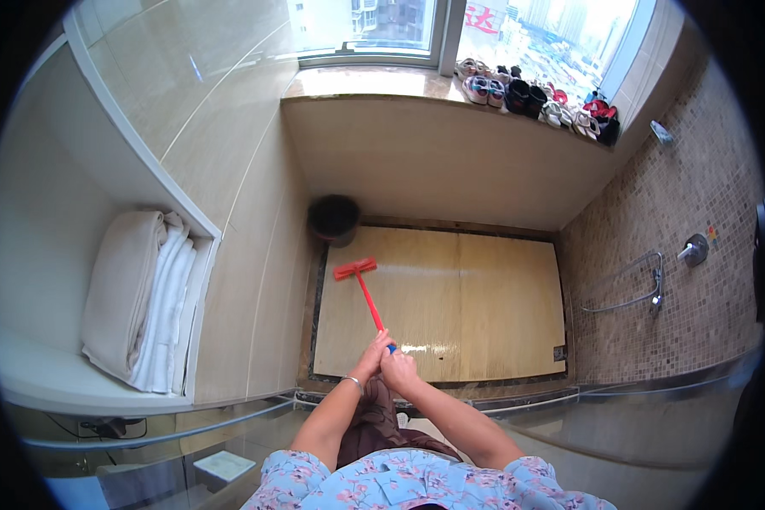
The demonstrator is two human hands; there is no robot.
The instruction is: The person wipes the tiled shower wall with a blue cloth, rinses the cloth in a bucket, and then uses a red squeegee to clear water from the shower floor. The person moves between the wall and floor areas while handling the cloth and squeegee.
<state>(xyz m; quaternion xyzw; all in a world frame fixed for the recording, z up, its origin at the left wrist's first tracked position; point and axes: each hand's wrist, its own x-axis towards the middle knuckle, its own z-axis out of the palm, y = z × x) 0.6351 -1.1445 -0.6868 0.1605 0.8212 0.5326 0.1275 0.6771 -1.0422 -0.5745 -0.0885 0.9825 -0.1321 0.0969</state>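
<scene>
A long-handled red floor scrub brush (371, 303) reaches away from me over the shower floor. Around its handle close both my left hand (373, 354) and my right hand (400, 370), the left a little farther along toward the head. A blue part of the handle (391, 349) shows between them. The red brush head (355, 268) rests on the ribbed tan floor slab (510, 299), near its far left corner. Wet shine lies on parts of the slab. A bracelet circles my left wrist.
A dark bucket (335, 218) stands in the far left corner. Several pairs of shoes (516, 95) line the window ledge. On the right mosaic wall are a shower hose (634, 306) and mixer valve (694, 250). Folded cloths (131, 293) fill a left shelf. Glass panels (650, 414) flank me.
</scene>
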